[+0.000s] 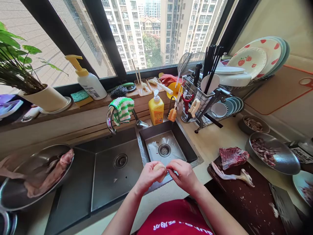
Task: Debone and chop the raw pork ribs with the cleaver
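Observation:
Both hands meet over the front edge of the small right sink basin. My left hand is closed around a pale yellowish lump, mostly covered by the fingers, so its kind does not show. Just to its right, my right hand has thumb and forefinger pinched together at the lump's edge. Whatever lies between those fingertips is too small to make out. Below the hands is the red apron.
A dark cutting board at right bears raw ribs, a bird's leg and a cleaver. A steel bowl holds cut meat. A large pan with raw meat stands left. The faucet carries a striped cloth.

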{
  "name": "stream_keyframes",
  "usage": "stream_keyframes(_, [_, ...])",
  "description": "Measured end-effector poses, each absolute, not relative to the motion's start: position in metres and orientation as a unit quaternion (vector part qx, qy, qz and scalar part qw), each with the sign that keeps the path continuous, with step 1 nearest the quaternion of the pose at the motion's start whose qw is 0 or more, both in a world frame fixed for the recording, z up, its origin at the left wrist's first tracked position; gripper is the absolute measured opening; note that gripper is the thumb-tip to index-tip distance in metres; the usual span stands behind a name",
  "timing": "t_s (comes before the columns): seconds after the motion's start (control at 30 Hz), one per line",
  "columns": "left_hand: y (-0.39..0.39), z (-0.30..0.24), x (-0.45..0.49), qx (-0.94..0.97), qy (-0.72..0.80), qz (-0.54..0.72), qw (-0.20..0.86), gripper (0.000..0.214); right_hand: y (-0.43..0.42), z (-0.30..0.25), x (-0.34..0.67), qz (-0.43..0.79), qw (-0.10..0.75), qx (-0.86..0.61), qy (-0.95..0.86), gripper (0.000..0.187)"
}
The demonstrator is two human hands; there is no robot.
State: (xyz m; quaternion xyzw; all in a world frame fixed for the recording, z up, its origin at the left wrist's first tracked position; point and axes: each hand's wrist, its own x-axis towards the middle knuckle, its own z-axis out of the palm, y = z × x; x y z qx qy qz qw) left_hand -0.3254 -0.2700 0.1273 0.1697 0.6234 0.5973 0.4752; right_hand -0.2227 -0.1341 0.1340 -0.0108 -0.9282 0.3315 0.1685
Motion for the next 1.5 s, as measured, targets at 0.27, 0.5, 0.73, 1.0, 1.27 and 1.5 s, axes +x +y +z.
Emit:
stream_keyframes(0.27, [-0.271, 0.132, -0.324, 0.185, 0.616, 0.596, 0.481, 0.032, -0.131, 0.125, -0.233, 0.336, 0.201, -0.098, -0.915, 0.013])
stream_keyframes(0.5, [-0.281, 0.102, -0.336, 0.150, 0.669, 0.586, 0.433, 0.045, -0.116, 0.088, -0.224, 0.410, 0.041, -0.201, -0.889, 0.024])
stream_keyframes(0.73, [-0.261, 0.076, -0.323, 0.156, 0.718, 0.523, 0.431, 0.061, -0.104, 0.053, -0.099, 0.397, 0.086, -0.380, -0.831, 0.029])
stream_keyframes(1.0, [-0.152, 0.087, -0.220, 0.256, 0.699, 0.487, 0.456, 0.053, -0.053, 0.029, 0.157, 0.064, 0.162, -0.692, -0.701, 0.039])
stream_keyframes(1.27, [-0.047, 0.089, -0.080, 0.460, 0.671, 0.442, 0.378, 0.021, -0.024, 0.030, 0.213, 0.222, 0.189, -0.659, -0.693, 0.051])
stream_keyframes(1.5, [-0.006, 0.069, -0.027, 0.622, 0.683, 0.300, 0.239, 0.007, -0.044, 0.059, 0.269, 0.543, 0.248, -0.616, -0.514, 0.040])
